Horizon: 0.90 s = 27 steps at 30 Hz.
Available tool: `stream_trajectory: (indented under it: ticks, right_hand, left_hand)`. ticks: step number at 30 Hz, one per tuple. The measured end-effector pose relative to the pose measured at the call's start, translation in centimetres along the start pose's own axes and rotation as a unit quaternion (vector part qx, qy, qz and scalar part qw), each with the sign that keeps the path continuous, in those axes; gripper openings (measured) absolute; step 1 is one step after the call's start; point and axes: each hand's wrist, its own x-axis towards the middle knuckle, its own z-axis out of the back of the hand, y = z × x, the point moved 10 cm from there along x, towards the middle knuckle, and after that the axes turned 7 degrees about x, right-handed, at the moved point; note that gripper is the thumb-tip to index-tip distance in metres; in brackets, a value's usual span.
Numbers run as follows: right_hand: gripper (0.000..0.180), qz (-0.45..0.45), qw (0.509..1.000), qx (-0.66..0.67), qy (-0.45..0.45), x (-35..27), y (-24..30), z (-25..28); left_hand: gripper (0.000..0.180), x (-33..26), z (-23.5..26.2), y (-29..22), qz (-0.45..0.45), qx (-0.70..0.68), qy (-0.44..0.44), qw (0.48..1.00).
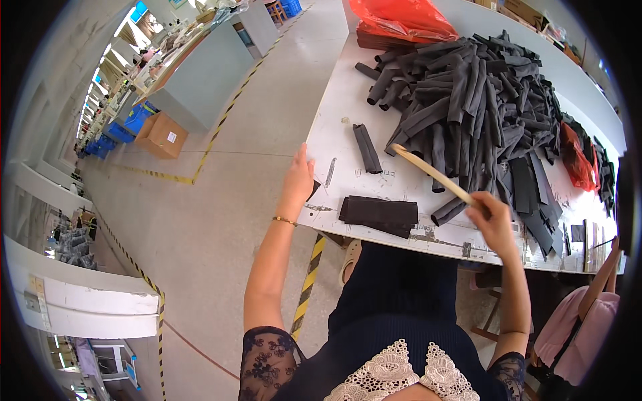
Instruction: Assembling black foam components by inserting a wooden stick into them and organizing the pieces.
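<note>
The left hand (298, 179) covers most of a small dark piece (314, 189) at the table (334, 127) edge, so its shape cannot be told. The right hand (493, 219) hides the wooden stick (431, 174)'s near end; the far tip disappears under the heap of dark fabric tubes (475, 100). A neighbouring person in pink (575, 327) is cut off at the right rim.

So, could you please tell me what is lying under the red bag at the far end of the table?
Under the red bag a flat stack of dark pieces shows at its near edge. How far the stack runs beneath is covered.
</note>
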Motion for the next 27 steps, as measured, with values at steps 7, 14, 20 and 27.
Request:
stream_trajectory:
  ticks: [7,14,20,27]
  right_hand:
    - [0.037,0.252,0.965,0.043,0.061,2.8,11.6,-14.3]
    - [0.032,0.364,0.927,-0.054,-0.073,3.9,12.4,-12.9]
    - [0.010,-0.057,0.892,0.406,-0.189,4.2,0.7,-4.3]
    - [0.014,-0.096,0.819,0.506,-0.252,1.5,-1.9,-2.6]
  left_hand:
    - [0.048,1.0,5.6,-4.2,0.004,-0.200,-0.133,0.971]
    - [0.042,0.4,3.9,-17.8,-0.068,-0.527,0.115,0.839]
    - [0.043,-8.1,7.7,-21.0,-0.109,-0.517,-0.105,0.842]
    - [0.064,-9.8,-2.5,-32.8,-0.097,-0.674,0.243,0.691]
